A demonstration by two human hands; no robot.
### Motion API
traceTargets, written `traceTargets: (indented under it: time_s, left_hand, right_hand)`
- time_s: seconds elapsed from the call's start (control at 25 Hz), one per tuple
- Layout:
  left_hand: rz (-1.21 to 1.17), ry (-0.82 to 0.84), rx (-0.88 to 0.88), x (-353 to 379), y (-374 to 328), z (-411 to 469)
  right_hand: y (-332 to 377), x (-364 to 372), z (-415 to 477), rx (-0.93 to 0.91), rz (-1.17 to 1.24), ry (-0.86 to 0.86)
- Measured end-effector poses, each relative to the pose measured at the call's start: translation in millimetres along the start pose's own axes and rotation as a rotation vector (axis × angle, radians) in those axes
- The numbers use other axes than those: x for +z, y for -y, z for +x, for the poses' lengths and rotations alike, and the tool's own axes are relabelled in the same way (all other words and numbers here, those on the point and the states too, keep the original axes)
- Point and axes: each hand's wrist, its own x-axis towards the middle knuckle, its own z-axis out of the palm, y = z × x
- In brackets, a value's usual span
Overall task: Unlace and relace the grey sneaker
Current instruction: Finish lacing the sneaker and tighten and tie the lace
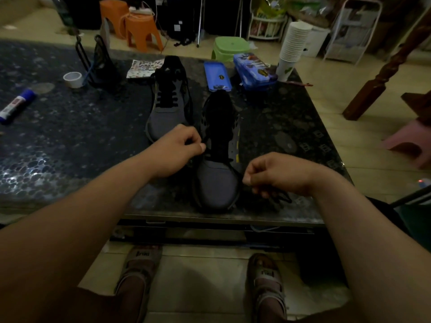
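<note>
I'm reading sneaker (217, 183) sitting btwn hands, toe to me. L hand (177, 150) pinching lace (281, 198) at eyelets (205, 123), R hand (277, 176) pinching its loose end, prob. for steady threading.

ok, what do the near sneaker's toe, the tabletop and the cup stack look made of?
Toe of the near sneaker: grey woven or knit fabric, matte, no shine.
The tabletop: polished speckled stone, probably granite, with glossy reflections.
The cup stack: likely white paper, matte, with thin stacked rims.
</note>
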Motion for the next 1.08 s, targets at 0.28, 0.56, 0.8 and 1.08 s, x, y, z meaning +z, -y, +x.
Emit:
traceTargets:
  time_s: [0.28,0.56,0.8,1.08]
  left_hand:
    - [-0.267,-0.134,0.200,-26,-55,-9]
    - [-0.293,-0.075,0.227,-36,-58,-17]
    - [-0.191,-0.093,0.136,-44,-40,-18]
    - [0.047,-0.189,0.053,-45,-41,-19]
  right_hand:
    - [44,5,17,-0.427,-0.057,-0.576]
    - [68,-1,5,-0.454,0.406,-0.630]
    - [37,-34,-14,-0.305,1.012,-0.763]
    - [4,-31,-25,-0.112,0.665,-0.738]
